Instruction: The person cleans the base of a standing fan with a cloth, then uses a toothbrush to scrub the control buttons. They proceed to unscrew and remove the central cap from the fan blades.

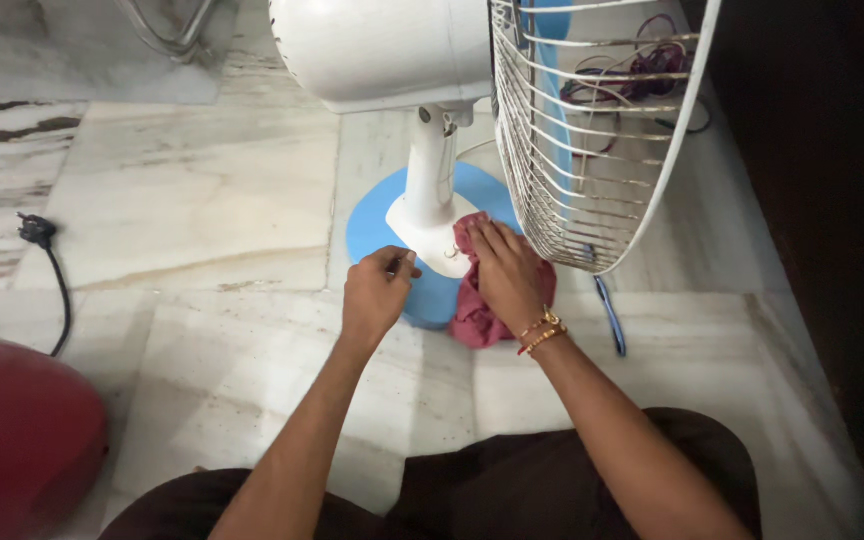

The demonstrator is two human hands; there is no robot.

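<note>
A white table fan (392, 45) with a wire grille (572, 160) stands on a round blue base (370, 225) on the marble floor in front of me. My right hand (505, 270) presses a dark red cloth (477, 318) against the base beside the white stem (430, 175). My left hand (377, 290) is closed in a loose fist, its fingers touching the edge of the white stem foot and blue base. Gold bangles sit on my right wrist.
A red appliance (22, 430) sits at the lower left. A black plug and cord (47, 260) lie on the floor at left. A blue-handled tool (610, 315) lies right of the base. Tangled wires (642, 70) show behind the grille; a dark wall runs along the right.
</note>
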